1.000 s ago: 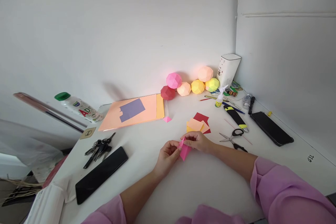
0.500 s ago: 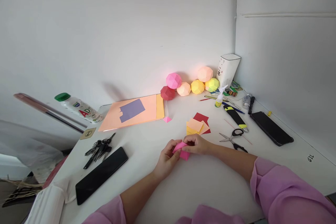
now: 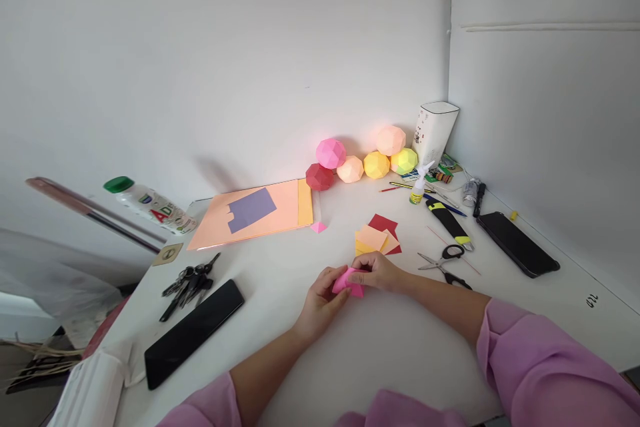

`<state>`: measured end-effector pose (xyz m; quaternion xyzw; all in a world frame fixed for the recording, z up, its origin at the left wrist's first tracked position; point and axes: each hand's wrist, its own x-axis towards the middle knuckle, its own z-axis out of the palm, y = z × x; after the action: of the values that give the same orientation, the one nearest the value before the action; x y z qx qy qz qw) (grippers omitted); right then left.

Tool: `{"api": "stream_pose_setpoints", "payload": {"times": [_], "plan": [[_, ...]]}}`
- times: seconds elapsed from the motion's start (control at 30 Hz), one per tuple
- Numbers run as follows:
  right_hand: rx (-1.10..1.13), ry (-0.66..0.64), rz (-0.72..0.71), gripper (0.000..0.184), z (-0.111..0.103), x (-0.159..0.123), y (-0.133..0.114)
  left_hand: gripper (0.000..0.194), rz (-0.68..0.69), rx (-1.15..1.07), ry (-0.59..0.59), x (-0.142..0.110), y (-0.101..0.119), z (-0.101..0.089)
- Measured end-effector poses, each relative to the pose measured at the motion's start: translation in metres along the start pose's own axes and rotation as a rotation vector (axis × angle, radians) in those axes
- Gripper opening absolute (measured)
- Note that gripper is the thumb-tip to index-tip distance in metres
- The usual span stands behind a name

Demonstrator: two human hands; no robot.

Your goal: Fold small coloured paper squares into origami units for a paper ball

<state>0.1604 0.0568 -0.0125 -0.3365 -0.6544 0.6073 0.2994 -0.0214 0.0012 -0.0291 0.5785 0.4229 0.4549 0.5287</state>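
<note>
The left hand (image 3: 317,300) and the right hand (image 3: 379,271) each have a grip clamped on a folded pink paper (image 3: 343,282); it sits between them, over the near part of the table (image 3: 390,353); loose paper pieces (image 3: 373,237) lie just beyond the right hand; scissors (image 3: 440,264) lie near the right forearm.

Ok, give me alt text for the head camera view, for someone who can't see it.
The left hand and right hand hold folded pink paper at a white table. Beyond the hands lie coloured paper pieces; open scissors lie to the right, and six faceted balls sit near the wall.
</note>
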Motion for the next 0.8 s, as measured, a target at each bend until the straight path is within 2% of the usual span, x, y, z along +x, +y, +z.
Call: {"api": "stream_pose_setpoints", "payload": {"times": [0.13,0.23,0.53,0.8], "plan": [[-0.021,0.024,0.006,0.035,0.000,0.000,0.001,0.034,-0.038,0.022,0.011,-0.001,0.000,-0.001],[-0.020,0.013,-0.001,0.037,0.000,0.000,0.002,0.035,-0.010,0.023,0.007,-0.001,-0.001,-0.002],[0.000,-0.005,-0.033,0.026,0.000,-0.001,0.002,0.035,0.035,-0.036,0.010,0.001,-0.003,-0.002],[0.034,0.059,-0.023,0.024,0.002,-0.002,0.003,0.030,-0.048,0.116,-0.001,0.000,0.014,0.001]]}}
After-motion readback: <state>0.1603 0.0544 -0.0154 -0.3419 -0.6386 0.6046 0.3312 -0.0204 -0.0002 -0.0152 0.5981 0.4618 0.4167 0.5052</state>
